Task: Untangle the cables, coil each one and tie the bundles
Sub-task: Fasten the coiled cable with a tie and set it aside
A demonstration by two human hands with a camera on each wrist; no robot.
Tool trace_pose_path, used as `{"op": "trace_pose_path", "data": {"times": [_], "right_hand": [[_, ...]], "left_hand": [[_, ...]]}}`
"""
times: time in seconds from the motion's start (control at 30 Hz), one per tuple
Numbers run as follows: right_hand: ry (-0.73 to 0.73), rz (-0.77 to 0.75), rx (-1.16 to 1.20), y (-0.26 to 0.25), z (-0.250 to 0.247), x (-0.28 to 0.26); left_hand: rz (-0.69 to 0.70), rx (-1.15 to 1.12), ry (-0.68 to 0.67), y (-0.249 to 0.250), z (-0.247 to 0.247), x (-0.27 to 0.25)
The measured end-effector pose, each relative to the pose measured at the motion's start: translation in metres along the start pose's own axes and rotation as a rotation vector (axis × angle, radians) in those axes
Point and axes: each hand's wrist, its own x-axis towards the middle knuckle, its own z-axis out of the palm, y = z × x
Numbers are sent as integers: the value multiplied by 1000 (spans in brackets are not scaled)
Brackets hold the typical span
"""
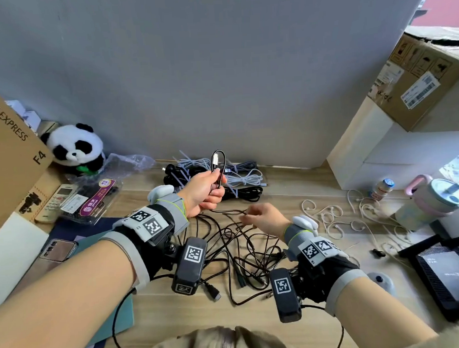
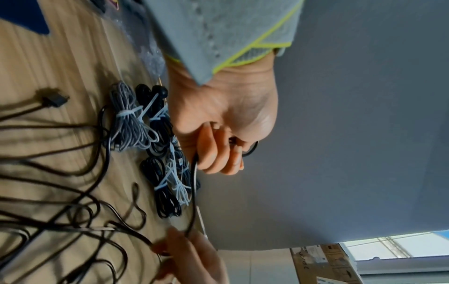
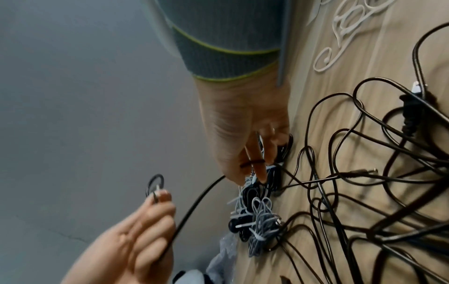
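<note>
My left hand [image 1: 203, 189] fingers [image 2: 213, 153] pinch a looped black cable [image 1: 219, 169] above the desk [image 1: 160, 302]; right hand [image 1: 262, 218] fingers [image 3: 261, 171] pinch its slack just right, over the tangle [image 1: 243, 253].

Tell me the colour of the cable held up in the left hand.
Black, with a white connector tip; the cable in the left hand shows best in the head view.

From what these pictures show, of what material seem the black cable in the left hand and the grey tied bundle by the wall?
The black cable in the left hand looks smooth rubber or plastic jacketed: it shows a faint sheen. The grey tied bundle looks braided fabric: a flecked weave shows.
</note>
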Motion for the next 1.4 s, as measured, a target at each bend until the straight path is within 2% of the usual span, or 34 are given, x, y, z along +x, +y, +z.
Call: {"op": "trace_pose_path", "data": {"times": [0.07,0.13,0.27,0.43,0.63,0.73,0.8,0.93,1.0,1.1,1.17,1.23,1.4], "right_hand": [[101,-7,72,2,-7,1],[130,-13,105,0,-13,2],[93,-83,182,-14,-19,4],[1,-188,618,-39,-25,-1],[-88,-206,1032,-73,-34,-7],[-115,-216,1100,-84,-35,-11],[-79,-232,1115,-85,-35,-12],[71,-198,1061,-75,-26,-5],[73,-145,921,-64,-18,2],[-92,-86,476,-43,-5,8],[-235,-73,211,-34,1,7],[-279,-41,76,-29,5,6],[-11,61,65,-18,-8,8]], "left_hand": [[-26,73,41,-4,-10,0],[-47,126,80,-10,-16,-1],[-38,317,71,-16,-22,-5],[99,606,45,-13,-17,-12],[154,540,-50,-3,-4,-10],[204,594,-90,4,0,-10],[266,640,-67,6,2,-11],[355,749,50,2,-5,-4],[364,631,58,-2,-7,0],[323,297,36,-1,-6,-1],[310,237,30,4,-6,-2],[298,232,61,8,-10,-2],[271,244,186,0,-30,1]]}}
